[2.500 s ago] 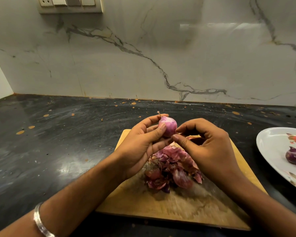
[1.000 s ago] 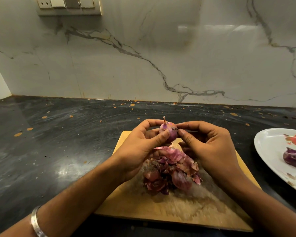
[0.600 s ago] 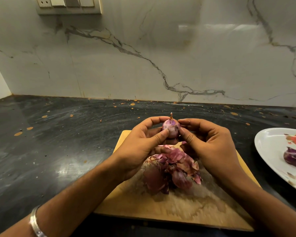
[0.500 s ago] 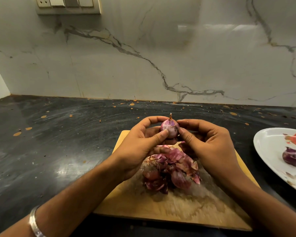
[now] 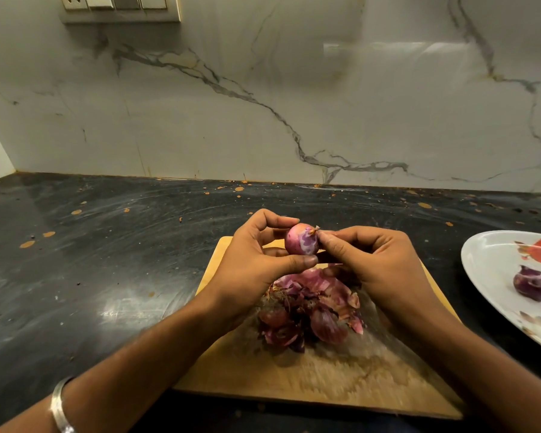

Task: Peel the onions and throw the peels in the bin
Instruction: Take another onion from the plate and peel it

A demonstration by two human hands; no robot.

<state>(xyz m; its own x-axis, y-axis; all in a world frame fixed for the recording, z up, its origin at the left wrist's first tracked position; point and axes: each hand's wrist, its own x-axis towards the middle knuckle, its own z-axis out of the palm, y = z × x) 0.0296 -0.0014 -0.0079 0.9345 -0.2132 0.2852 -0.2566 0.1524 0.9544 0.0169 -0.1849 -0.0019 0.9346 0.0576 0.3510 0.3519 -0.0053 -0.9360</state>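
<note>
a person's left hand [image 5: 256, 260] holds a small onion [image 5: 302, 243] above a board [image 5: 325, 379] on a dark counter [image 5: 107, 260], its grip curled round the bulb with the index finger over the top and the thumb beneath. the right hand [image 5: 378, 264] meets it from the other side, its grip pinching the dry tip of the onion between thumb and fingertips. the onion's side shows pale pink skin with a purple patch where the outer layer is gone.

directly under the hands, a heap of peels [image 5: 310, 314] lies on the board, pink and dark red, some curled. to the right, a white plate [image 5: 494, 276] with a red print rests on the counter, apart from the board; one dark purple peeled onion [image 5: 534, 285] sits on it. a metal bangle [image 5: 60, 407] circles the left wrist. behind, a veined marble wall [image 5: 263, 104] carries a switch panel [image 5: 119, 7] at the top left.
</note>
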